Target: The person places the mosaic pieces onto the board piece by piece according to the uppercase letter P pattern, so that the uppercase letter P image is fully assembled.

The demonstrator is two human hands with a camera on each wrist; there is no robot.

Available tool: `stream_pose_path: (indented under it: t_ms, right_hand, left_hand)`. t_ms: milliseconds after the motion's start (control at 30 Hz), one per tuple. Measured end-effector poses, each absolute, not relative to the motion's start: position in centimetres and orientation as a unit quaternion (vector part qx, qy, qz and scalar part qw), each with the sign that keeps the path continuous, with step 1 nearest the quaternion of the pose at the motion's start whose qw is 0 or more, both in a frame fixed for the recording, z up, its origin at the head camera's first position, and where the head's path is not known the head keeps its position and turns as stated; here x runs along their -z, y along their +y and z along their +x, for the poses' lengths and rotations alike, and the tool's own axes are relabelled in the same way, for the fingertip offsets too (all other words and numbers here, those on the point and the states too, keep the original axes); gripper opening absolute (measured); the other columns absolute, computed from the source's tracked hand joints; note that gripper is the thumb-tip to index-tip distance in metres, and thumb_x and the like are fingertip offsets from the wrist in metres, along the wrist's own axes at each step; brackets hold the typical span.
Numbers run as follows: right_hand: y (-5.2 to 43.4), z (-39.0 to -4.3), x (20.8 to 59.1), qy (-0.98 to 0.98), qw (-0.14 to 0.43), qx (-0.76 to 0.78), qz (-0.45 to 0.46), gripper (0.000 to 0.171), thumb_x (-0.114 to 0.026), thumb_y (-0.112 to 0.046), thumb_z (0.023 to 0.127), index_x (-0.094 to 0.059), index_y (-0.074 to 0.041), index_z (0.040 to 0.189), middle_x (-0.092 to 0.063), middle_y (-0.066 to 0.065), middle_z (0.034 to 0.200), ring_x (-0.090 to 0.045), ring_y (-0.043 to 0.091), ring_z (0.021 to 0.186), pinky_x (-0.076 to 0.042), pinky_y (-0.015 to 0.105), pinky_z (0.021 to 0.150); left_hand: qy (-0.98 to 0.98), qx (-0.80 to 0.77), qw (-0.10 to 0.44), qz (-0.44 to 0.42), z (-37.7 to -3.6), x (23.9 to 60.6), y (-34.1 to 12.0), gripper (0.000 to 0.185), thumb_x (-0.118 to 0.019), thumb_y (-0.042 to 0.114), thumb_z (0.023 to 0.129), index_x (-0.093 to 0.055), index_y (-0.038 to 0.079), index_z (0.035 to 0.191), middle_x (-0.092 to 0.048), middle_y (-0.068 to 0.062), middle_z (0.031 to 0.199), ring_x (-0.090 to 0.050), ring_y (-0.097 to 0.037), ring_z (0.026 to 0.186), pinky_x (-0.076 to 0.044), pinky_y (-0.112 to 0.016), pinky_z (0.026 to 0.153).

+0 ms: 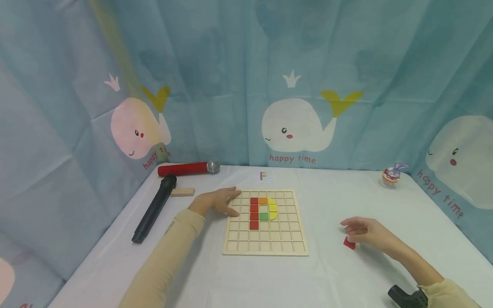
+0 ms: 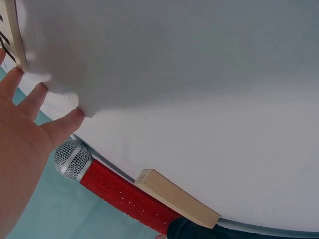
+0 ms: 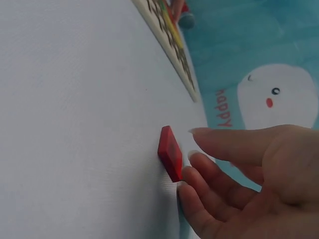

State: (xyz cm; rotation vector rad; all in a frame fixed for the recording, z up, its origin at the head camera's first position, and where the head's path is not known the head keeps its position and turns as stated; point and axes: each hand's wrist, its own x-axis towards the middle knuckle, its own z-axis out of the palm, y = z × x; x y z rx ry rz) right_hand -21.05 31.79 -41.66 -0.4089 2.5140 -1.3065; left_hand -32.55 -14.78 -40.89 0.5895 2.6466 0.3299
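On the white table point(image 1: 327, 278), at four o'clock from the wooden grid board point(image 1: 265, 249), the right hand point(image 1: 367, 233) hovers, fingers loosely open (holding nothing), touching the red tile point(image 1: 349, 243), while the flat left hand point(image 1: 215, 201) steadies the board's nine-o'clock edge.

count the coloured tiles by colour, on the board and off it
red tiles: 5, four on the board and one loose by the right hand
orange tile: 1
yellow piece: 1
green tile: 1
total: 8
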Motion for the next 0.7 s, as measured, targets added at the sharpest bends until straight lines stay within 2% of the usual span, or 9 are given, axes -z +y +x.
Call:
stream_pose_path:
  t_ms: [333,533,700]
  right_hand:
    - [31.51,-20.81,41.89,0.892,0.119,0.379,-0.215,0.042,-0.075,-0.003,0.078,-0.061,0.003,0.117,-0.063,0.014,0.11,-0.061,0.024,0.096,-0.051,0.025,0.076]
    - [31.64,-20.77,42.15,0.893,0.117,0.375,-0.218,0.042,-0.074,0.001,0.077,-0.06,0.004,0.117,-0.064,0.015,0.109,-0.061,0.027,0.096,-0.052,0.025,0.076]
    - [31.78,-20.92,42.44,0.894,0.119,0.379,-0.208,0.043,-0.074,0.0,0.078,-0.06,0.004,0.118,-0.064,0.012,0.107,-0.061,0.025,0.094,-0.051,0.024,0.074]
  left_hand:
    - [0.947,-0.126,0.205,0.212,-32.28,40.58,-14.78,0.09,-0.072,0.048,0.081,-0.026,0.015,0.152,-0.017,-0.012,0.157,-0.014,-0.03,0.143,-0.017,-0.046,0.112]
    - [0.947,-0.134,0.21,0.203,-32.1,40.68,-14.89,0.088,-0.071,0.048,0.082,-0.027,0.019,0.152,-0.015,-0.009,0.158,-0.012,-0.029,0.143,-0.016,-0.048,0.112]
    - [0.946,-0.135,0.208,0.207,-32.08,41.04,-15.1,0.087,-0.068,0.051,0.083,-0.025,0.019,0.153,-0.012,-0.007,0.158,-0.01,-0.029,0.143,-0.014,-0.048,0.113]
